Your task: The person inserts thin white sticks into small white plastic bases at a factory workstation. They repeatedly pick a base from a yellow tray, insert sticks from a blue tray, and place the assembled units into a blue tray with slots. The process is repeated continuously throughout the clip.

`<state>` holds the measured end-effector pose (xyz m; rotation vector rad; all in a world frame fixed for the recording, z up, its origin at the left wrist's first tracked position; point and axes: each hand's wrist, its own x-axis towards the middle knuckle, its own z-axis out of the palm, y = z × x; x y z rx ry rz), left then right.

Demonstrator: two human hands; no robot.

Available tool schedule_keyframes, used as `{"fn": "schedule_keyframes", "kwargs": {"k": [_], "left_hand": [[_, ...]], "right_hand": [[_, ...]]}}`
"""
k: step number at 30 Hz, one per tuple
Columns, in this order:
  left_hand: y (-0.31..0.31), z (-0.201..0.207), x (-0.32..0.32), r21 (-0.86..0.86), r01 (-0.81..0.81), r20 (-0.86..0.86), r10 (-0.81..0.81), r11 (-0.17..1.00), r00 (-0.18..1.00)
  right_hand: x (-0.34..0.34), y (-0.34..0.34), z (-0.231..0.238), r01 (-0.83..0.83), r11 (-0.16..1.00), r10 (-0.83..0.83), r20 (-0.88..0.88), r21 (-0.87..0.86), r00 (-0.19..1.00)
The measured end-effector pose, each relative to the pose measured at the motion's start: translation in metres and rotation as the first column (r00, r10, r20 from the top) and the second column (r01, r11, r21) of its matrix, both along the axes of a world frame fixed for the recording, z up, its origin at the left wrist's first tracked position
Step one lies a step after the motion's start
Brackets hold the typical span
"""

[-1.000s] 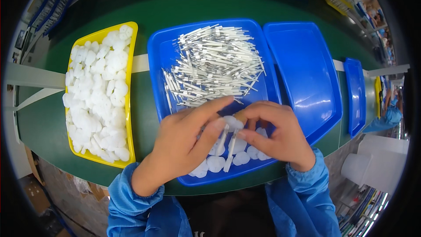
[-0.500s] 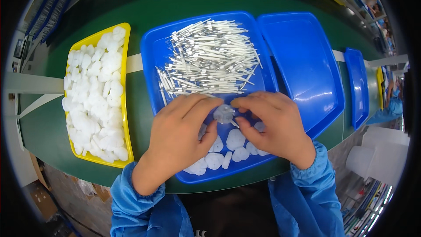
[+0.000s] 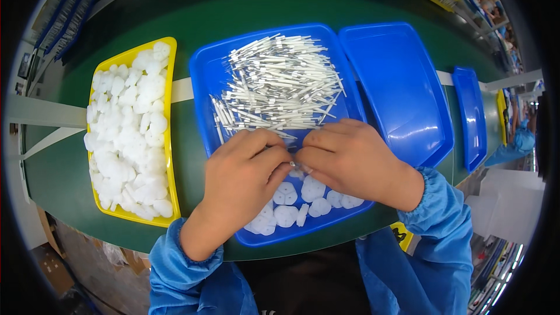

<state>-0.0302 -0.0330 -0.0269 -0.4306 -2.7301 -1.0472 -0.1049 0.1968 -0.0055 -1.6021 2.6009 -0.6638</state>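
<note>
Over the front half of a blue tray (image 3: 200, 90), my left hand (image 3: 236, 169) and my right hand (image 3: 356, 160) meet fingertip to fingertip. Both are closed in a pinch on a small translucent plastic disc (image 3: 298, 172), mostly hidden by the fingers. A tiny shiny tip shows at my left fingertips; what it belongs to I cannot make out. Just beyond the hands lies a heap of thin white rods (image 3: 280, 84) with metallic ends. Loose white plastic discs (image 3: 286, 216) lie in the tray's near part, partly under my hands.
On the left, a yellow tray (image 3: 171, 157) is piled with white discs. A second blue tray (image 3: 402, 90) adjoins the first on the right, with a smaller blue tray (image 3: 471, 119) farther along the green table (image 3: 245, 9). Another person's blue sleeve (image 3: 516, 146) appears at far right.
The disc, plainly visible between my fingertips before, is now largely covered by them. My right hand has turned and closed in, its fingers curling more; its forearm shifted slightly right.
</note>
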Motion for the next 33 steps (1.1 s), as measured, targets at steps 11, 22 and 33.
{"fn": "schedule_keyframes", "kwargs": {"k": [11, 22, 33], "left_hand": [[-0.002, 0.005, 0.001, 0.004, -0.011, -0.024, 0.011, 1.000, 1.000], [-0.001, 0.006, 0.003, 0.064, 0.018, -0.009, -0.018, 0.998, 1.000], [-0.011, 0.004, 0.007, -0.103, 0.072, -0.014, -0.074, 0.992, 0.997]], "right_hand": [[0.001, 0.011, 0.002, 0.091, 0.992, -0.089, 0.025, -0.089, 0.996], [-0.163, 0.162, -0.023, 0.871, 0.475, -0.880, -0.098, -0.128, 0.465], [-0.147, 0.153, -0.057, 0.796, 0.571, -0.775, -0.450, -0.201, 0.442]]}}
